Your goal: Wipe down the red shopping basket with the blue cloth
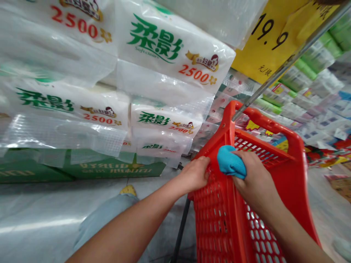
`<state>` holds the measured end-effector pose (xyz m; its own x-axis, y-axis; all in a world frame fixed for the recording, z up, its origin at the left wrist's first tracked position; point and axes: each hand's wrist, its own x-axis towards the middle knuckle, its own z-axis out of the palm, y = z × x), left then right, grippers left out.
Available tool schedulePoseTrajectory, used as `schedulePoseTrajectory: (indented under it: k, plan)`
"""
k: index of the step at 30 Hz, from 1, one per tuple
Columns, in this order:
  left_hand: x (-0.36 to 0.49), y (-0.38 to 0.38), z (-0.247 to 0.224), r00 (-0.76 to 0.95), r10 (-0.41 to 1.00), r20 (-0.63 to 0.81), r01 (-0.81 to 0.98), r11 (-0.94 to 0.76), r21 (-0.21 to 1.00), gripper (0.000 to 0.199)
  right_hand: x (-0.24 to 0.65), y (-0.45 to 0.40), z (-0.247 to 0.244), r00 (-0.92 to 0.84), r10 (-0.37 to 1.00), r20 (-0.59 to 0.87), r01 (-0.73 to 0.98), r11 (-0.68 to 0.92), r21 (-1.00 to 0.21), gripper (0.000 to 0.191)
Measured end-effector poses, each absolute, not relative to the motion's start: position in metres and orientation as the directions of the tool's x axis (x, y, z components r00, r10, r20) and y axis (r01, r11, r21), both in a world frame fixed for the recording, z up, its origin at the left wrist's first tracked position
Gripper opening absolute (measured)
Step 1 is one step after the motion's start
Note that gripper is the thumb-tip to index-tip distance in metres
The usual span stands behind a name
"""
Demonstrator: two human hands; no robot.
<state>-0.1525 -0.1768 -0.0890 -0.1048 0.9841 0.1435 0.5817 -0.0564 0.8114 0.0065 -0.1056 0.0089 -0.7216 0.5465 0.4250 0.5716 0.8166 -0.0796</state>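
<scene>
A red plastic shopping cart (230,204) with slotted sides fills the lower right. My left hand (195,173) is closed on the cart's side edge, its fingers curled over the red plastic. In my right hand (251,171) is a bunched blue cloth (231,162), pinched between thumb and fingers and held against the top of the cart's side, a little right of my left hand. The cart's raised handle (270,124) arches beyond both hands.
Stacked white tissue packs (164,84) stand at the left above green boxes (115,168). A metal pole (287,65) slants beside a yellow price sign (268,47). More packaged goods line the right. My leg and yellow shoe (128,190) show on the floor.
</scene>
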Motion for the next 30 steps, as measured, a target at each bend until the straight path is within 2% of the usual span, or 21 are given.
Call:
schedulePoseTrajectory:
  k: [3,5,7,9,11,13,15,16,18,19,20,21,23,25,28,30]
  plan:
    - [-0.151,-0.175,-0.088,-0.092,0.99,0.11,0.637,-0.026,0.771,0.031,-0.008,-0.081,0.013,-0.632,0.574,0.52,0.529,0.81,-0.251,0.045]
    - [-0.151,-0.174,-0.088,-0.084,0.991,0.101,0.64,-0.024,0.768,0.034,-0.019,-0.07,0.009,-0.528,0.656,0.539,0.482,0.754,-0.446,0.041]
    - [-0.151,-0.174,-0.088,-0.069,0.993,0.093,0.642,-0.027,0.766,0.035,-0.019,-0.077,-0.005,-0.386,0.79,0.476,0.396,0.608,-0.688,0.039]
    - [-0.152,-0.175,-0.088,-0.058,0.994,0.092,0.643,-0.033,0.765,0.033,-0.006,-0.1,-0.028,-0.244,0.916,0.317,0.272,0.379,-0.885,0.046]
    - [-0.153,-0.175,-0.087,-0.046,0.994,0.099,0.639,-0.047,0.768,0.028,0.012,-0.128,-0.051,-0.186,0.975,0.12,0.216,0.159,-0.963,0.051]
    - [-0.155,-0.175,-0.088,-0.038,0.993,0.114,0.629,-0.065,0.775,0.024,0.025,-0.145,-0.064,-0.252,0.967,-0.042,0.2,0.01,-0.98,0.053]
    - [-0.156,-0.173,-0.089,-0.037,0.991,0.126,0.619,-0.076,0.782,0.025,0.03,-0.145,-0.061,-0.279,0.959,-0.053,0.193,0.002,-0.981,0.052]
    - [-0.156,-0.173,-0.09,-0.039,0.991,0.126,0.614,-0.076,0.785,0.027,0.028,-0.14,-0.054,-0.259,0.966,0.008,0.199,0.062,-0.978,0.05]
    - [-0.157,-0.172,-0.092,-0.044,0.991,0.125,0.602,-0.073,0.795,0.03,0.02,-0.124,-0.033,-0.234,0.937,0.258,0.288,0.32,-0.903,0.043]
    - [-0.157,-0.172,-0.093,-0.043,0.991,0.124,0.591,-0.075,0.803,0.031,0.015,-0.117,-0.02,-0.289,0.867,0.407,0.371,0.493,-0.787,0.039]
    - [-0.157,-0.172,-0.094,-0.037,0.991,0.125,0.575,-0.081,0.814,0.032,0.01,-0.11,-0.008,-0.396,0.758,0.519,0.452,0.652,-0.608,0.038]
    - [-0.157,-0.173,-0.095,-0.028,0.991,0.129,0.556,-0.092,0.826,0.033,0.005,-0.105,0.004,-0.531,0.629,0.568,0.502,0.773,-0.387,0.038]
    - [-0.157,-0.175,-0.095,-0.012,0.99,0.138,0.524,-0.111,0.845,0.037,-0.008,-0.099,0.023,-0.764,0.413,0.496,0.497,0.867,0.044,0.043]
    - [-0.157,-0.178,-0.094,-0.005,0.99,0.139,0.52,-0.116,0.846,0.042,-0.021,-0.1,0.035,-0.859,0.343,0.379,0.468,0.826,0.314,0.038]
    - [-0.156,-0.182,-0.092,-0.02,0.994,0.106,0.555,-0.077,0.829,0.045,-0.033,-0.113,0.042,-0.908,0.347,0.233,0.418,0.761,0.495,0.02]
    - [-0.155,-0.184,-0.092,-0.042,0.995,0.09,0.562,-0.051,0.825,0.04,-0.031,-0.124,0.041,-0.942,0.316,0.114,0.329,0.795,0.51,0.016]
